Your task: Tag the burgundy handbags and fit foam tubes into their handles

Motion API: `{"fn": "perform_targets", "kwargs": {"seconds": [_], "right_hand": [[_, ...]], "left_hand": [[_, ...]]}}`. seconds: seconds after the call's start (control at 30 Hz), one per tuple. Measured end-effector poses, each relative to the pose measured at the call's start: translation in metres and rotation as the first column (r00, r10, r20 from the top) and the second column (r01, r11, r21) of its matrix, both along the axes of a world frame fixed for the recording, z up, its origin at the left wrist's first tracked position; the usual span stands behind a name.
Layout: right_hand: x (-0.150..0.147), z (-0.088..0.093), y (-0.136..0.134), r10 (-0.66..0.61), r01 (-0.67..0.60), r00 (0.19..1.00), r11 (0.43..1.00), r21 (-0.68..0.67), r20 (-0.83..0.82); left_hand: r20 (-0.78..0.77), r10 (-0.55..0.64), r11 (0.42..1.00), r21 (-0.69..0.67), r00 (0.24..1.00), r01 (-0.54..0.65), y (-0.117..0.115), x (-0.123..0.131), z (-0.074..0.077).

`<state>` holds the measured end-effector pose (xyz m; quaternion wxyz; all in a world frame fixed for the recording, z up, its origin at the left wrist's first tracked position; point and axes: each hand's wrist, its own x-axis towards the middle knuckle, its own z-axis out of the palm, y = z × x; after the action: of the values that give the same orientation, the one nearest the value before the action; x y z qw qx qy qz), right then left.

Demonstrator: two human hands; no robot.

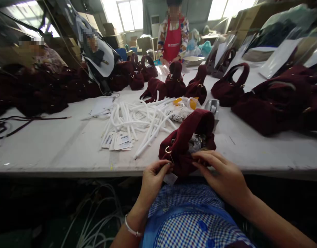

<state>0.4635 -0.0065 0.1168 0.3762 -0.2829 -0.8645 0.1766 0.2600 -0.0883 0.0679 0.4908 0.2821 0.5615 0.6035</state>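
At the near edge of a white table [70, 148], right in front of the wearer's body, we find a maroon bag [182, 148], its handle arching up and its opening showing some clear plastic [197, 142] inside. We see the left hand [153, 177] with thumb and forefinger pinched together on a thin pale thread [169, 157], which runs up to a gold ring [168, 150] on the bag; a small tag [170, 179] hangs just below those fingertips. We see the right hand [226, 174] at the bag's other side, thumb and fingers set narrowly apart against the cloth, though we cannot tell whether they grip it. Beyond the bag we make out a loose heap of white cords [137, 117], with printed labels [119, 140] fanned at its near left and a clear packet [181, 109] with orange patches at its right. Further back, we notice more maroon bags [175, 84] standing along the table, and across it a co-worker in a red apron [173, 43].
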Motion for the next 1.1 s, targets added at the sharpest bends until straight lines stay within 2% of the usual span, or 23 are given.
{"fn": "perform_targets", "kwargs": {"seconds": [0.1,0.17,0.27,0.33,0.4,0.47,0.57,0.63,0.7,0.77,0.83,0.9,1.0,1.1], "right_hand": [[0.005,-0.027,-0.023,0.104,-0.104,0.992,0.995,-0.003,0.075],[0.000,-0.046,-0.034,0.130,-0.131,0.982,0.991,-0.005,0.139],[-0.016,-0.066,-0.042,0.053,-0.059,0.980,0.998,0.025,0.193],[-0.030,-0.071,-0.042,-0.026,0.019,0.972,0.999,0.033,0.233],[-0.038,-0.069,-0.039,-0.090,0.086,0.959,0.996,0.026,0.267],[-0.039,-0.061,-0.037,-0.079,0.097,0.965,0.994,-0.059,0.251],[-0.030,-0.045,-0.034,0.006,0.017,0.997,0.947,-0.319,0.071],[-0.024,-0.036,-0.032,-0.011,-0.009,0.999,0.912,-0.409,-0.046],[-0.022,-0.031,-0.028,-0.063,0.026,0.994,0.936,-0.352,-0.092],[-0.023,-0.030,-0.024,-0.081,0.058,0.991,0.978,-0.199,-0.110],[-0.026,-0.032,-0.022,-0.056,0.051,0.991,0.998,-0.045,-0.124],[-0.027,-0.034,-0.023,0.005,0.000,0.991,0.999,0.039,-0.131],[-0.028,-0.034,-0.025,0.068,-0.061,0.987,0.996,0.058,-0.142],[-0.029,-0.031,-0.025,0.027,-0.029,0.988,1.000,-0.012,-0.150]], "left_hand": [[-0.094,0.034,0.999,0.022,0.995,-0.032,-0.003,0.004,-0.007],[-0.140,0.046,0.999,0.025,0.989,-0.043,-0.003,0.005,-0.010],[-0.137,0.042,0.999,0.029,0.990,-0.038,-0.002,0.006,-0.012],[-0.118,0.040,0.999,0.039,0.992,-0.036,-0.001,0.007,-0.010],[-0.102,0.044,0.998,0.038,0.994,-0.040,-0.002,0.006,-0.005],[-0.121,0.052,0.998,0.031,0.991,-0.048,-0.004,0.004,0.001],[-0.150,0.020,1.000,0.013,0.988,-0.018,-0.011,0.003,0.012],[-0.054,-0.032,0.999,-0.011,0.998,0.031,-0.015,0.007,0.018],[0.112,-0.060,0.998,-0.021,0.992,0.063,-0.017,0.013,0.022],[0.233,-0.052,0.998,-0.008,0.971,0.055,-0.017,0.021,0.024],[0.284,-0.027,1.000,0.012,0.959,0.024,-0.016,0.026,0.025],[0.286,-0.013,0.999,0.032,0.958,0.004,-0.015,0.028,0.026],[0.267,-0.009,0.998,0.056,0.964,-0.006,-0.014,0.029,0.025],[0.252,-0.016,0.998,0.067,0.968,-0.001,-0.013,0.030,0.023]]}}
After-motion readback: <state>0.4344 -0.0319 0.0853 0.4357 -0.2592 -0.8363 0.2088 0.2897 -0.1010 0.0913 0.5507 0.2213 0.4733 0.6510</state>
